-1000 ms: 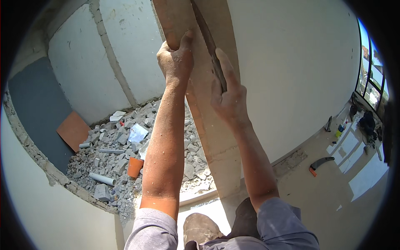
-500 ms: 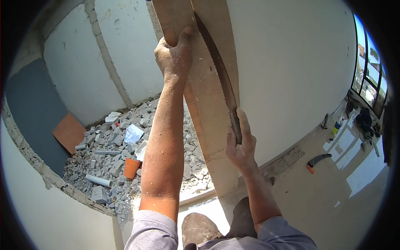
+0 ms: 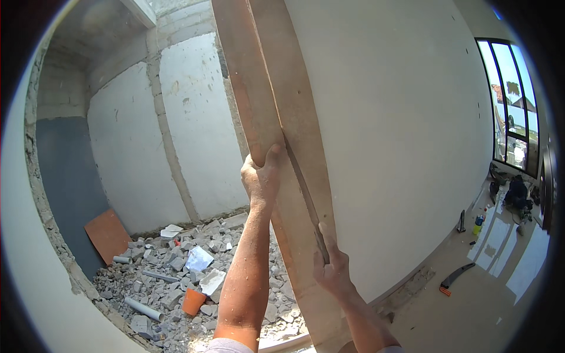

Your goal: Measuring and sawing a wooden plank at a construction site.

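Note:
A long brown wooden board [image 3: 300, 76] stands upright in front of me, its upper part split by a narrow saw cut. My left hand [image 3: 261, 178] is closed around the board's left edge, thumb on the face just left of the cut. My right hand [image 3: 334, 266], lower and to the right, is wrapped around the handle of a curved pruning saw [image 3: 302, 182]. The toothed blade slants up to the left, its tip at the lower end of the visible cut. Pale dust sticks to my left forearm.
Grey rubble [image 3: 170, 259] covers the ground at left, with an orange pot [image 3: 193, 302], a white pipe [image 3: 144, 309] and a leaning brown panel [image 3: 108, 235]. A plain wall [image 3: 400, 129] rises at right. On the right floor lies a black curved sheath [image 3: 457, 277] with an orange end.
My view has tilted upward, showing more of the board's top and the cut. Both hands and the saw appear lower in the picture. The blade lies more in line with the cut.

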The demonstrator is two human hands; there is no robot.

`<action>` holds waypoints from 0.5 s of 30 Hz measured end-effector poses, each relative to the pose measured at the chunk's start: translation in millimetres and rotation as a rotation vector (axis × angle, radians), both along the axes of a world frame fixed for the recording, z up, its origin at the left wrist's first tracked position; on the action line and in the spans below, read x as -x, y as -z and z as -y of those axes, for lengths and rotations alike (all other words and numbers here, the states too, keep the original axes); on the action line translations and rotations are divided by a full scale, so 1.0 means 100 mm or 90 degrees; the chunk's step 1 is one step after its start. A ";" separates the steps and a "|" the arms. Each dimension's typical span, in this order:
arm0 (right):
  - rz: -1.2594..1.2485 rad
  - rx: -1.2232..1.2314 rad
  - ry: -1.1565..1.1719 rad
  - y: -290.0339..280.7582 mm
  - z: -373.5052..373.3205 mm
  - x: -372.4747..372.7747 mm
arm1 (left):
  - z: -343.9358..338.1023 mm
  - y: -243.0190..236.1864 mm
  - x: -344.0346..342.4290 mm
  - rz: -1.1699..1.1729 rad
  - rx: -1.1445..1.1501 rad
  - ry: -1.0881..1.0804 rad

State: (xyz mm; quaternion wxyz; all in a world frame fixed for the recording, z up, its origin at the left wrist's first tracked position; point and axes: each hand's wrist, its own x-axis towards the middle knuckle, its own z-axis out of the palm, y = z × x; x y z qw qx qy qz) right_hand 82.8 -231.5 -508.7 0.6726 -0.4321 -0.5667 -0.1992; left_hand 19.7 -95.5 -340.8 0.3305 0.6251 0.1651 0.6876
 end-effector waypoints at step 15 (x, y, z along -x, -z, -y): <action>-0.005 0.044 0.069 -0.64 -0.26 -0.10 | 0.02 -0.05 -0.12 -0.018 0.020 0.000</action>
